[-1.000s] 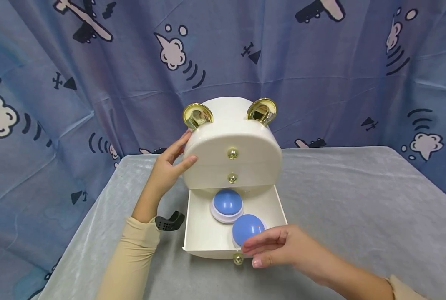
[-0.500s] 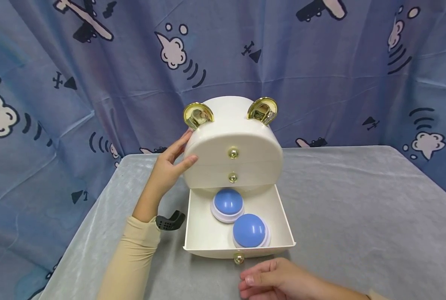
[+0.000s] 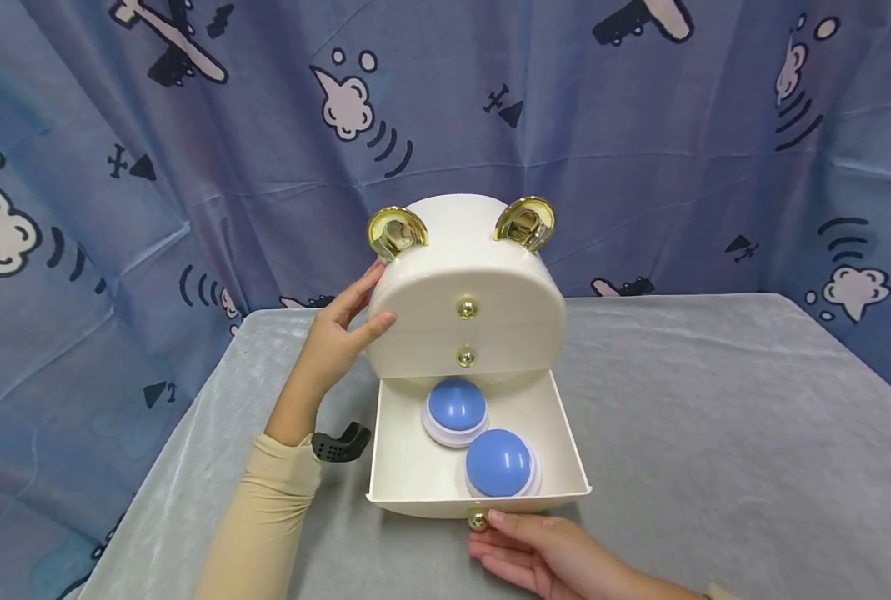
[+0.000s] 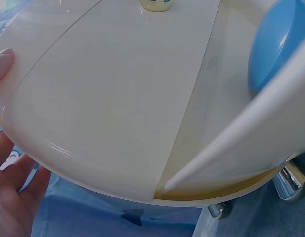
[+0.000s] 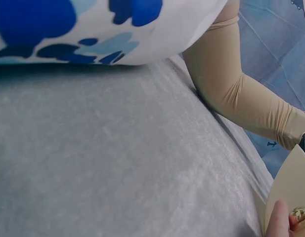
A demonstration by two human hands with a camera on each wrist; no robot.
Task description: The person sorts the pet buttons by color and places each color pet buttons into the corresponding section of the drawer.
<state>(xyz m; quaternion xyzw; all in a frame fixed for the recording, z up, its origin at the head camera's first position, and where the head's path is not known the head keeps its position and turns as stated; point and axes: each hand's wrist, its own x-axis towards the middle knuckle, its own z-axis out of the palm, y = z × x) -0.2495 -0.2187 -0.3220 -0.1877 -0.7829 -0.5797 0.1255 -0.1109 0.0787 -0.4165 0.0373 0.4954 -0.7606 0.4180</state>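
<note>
A white bear-shaped drawer box (image 3: 430, 333) with gold ears stands on the table, its bottom drawer (image 3: 403, 467) pulled out. Inside lie two round white-based things with blue domed tops, one farther back (image 3: 456, 403) and one nearer the front (image 3: 498, 462). My left hand (image 3: 332, 337) rests against the box's left side, thumb on the front face and fingers reaching along the side. At the drawer front, my right hand (image 3: 550, 550) pinches the small gold knob (image 3: 478, 520), thumb on its right. The right wrist view shows fingertips at this knob (image 5: 299, 214).
Two more gold knobs, an upper (image 3: 467, 307) and a lower (image 3: 466, 357), mark the closed drawers above. Grey cloth (image 3: 715, 417) covers the table, and a blue printed curtain (image 3: 445, 100) hangs behind it. A black band (image 3: 342, 442) is on the left wrist.
My right hand has drawn back from the front blue-topped thing, dropped below the drawer, then come up to its knob. The left hand and the box have stayed in place.
</note>
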